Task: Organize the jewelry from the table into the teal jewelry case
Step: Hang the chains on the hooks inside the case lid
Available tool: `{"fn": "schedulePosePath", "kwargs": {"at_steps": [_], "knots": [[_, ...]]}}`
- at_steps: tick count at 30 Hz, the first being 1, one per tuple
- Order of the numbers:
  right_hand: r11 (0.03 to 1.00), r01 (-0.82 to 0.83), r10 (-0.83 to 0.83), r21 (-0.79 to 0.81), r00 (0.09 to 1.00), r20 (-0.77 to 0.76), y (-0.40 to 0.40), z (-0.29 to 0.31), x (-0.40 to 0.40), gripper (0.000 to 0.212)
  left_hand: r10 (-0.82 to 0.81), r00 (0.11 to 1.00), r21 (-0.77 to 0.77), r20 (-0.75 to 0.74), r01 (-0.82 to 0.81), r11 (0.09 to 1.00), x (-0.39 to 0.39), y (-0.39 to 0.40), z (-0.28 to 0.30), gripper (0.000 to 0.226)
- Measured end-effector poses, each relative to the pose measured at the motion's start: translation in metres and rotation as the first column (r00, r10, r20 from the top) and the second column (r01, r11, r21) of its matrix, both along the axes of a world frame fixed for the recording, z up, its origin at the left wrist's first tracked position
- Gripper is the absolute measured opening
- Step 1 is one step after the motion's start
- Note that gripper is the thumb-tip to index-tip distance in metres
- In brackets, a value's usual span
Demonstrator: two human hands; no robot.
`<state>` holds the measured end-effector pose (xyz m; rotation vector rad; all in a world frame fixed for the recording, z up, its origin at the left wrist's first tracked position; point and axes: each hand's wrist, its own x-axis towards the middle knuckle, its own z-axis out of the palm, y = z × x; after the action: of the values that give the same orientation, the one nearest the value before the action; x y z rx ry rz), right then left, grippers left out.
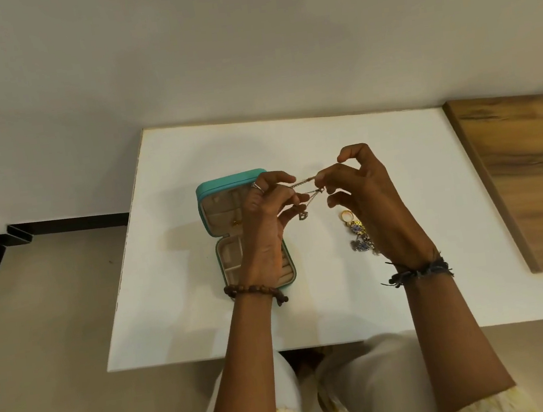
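- Two hands work one piece: the left hand and the right hand each pinch an end of a thin metal chain necklace between thumb and fingertips, holding it stretched between them above the table.
- The left hand's fingers are curled in around the chain, with a ring on one of them; the right hand's fingers arch over its end, the spare ones loosely bent.
- A small dark pendant hangs from the chain just below the left fingertips, beside the case.
- The open teal zip-up jewelry case lies under and behind the left hand, its lid lying open on the far side and its beige-lined compartment tray nearer the person.
- One small gold item already sits in the lid part; what the tray holds is too hidden by the wrist to tell.
- Still loose on the white table: a gold ring and a cluster of blue-and-silver ornate pieces, partly behind the right wrist.
- By my judgement the task is at an early-to-middle stage: the necklace is in hand but not yet stowed, and the ring and cluster remain.
- A beaded bracelet circles the left wrist, a dark frayed band the right; a wooden board lies to the right of the table.
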<state>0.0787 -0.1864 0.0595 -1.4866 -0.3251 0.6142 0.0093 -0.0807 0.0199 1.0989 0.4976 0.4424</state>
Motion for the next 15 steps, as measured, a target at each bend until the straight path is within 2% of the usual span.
{"fn": "schedulePosePath", "kwargs": {"at_steps": [2, 5, 7, 9, 12, 15], "knots": [[0.999, 0.004, -0.002, 0.044, 0.998, -0.055, 0.001, -0.002, -0.001, 0.021, 0.033, 0.997, 0.127, -0.073, -0.023, 0.992, -0.001, 0.001, 0.001, 0.031], [0.994, -0.005, 0.016, 0.105, 0.994, -0.104, 0.006, -0.005, -0.002, 0.013, 0.048, 0.981, 0.382, -0.186, 0.027, 0.924, -0.006, -0.006, 0.004, 0.029], [0.99, -0.009, 0.026, 0.138, 0.992, -0.126, 0.01, -0.006, -0.003, 0.012, 0.066, 0.976, 0.443, -0.21, 0.034, 0.896, -0.007, -0.011, 0.006, 0.023], [0.988, -0.006, 0.03, 0.156, 0.988, -0.152, 0.012, -0.006, -0.004, 0.015, 0.087, 0.97, 0.455, -0.226, 0.026, 0.89, -0.007, -0.012, 0.007, 0.012], [0.987, -0.005, 0.037, 0.161, 0.98, -0.194, 0.013, -0.006, -0.005, 0.018, 0.114, 0.967, 0.43, -0.228, -0.005, 0.903, -0.009, -0.009, 0.007, 0.019], [0.988, -0.007, 0.042, 0.156, 0.973, -0.227, 0.015, -0.006, -0.007, 0.025, 0.118, 0.973, 0.287, -0.196, -0.058, 0.956, -0.013, -0.007, 0.009, 0.022]]}}
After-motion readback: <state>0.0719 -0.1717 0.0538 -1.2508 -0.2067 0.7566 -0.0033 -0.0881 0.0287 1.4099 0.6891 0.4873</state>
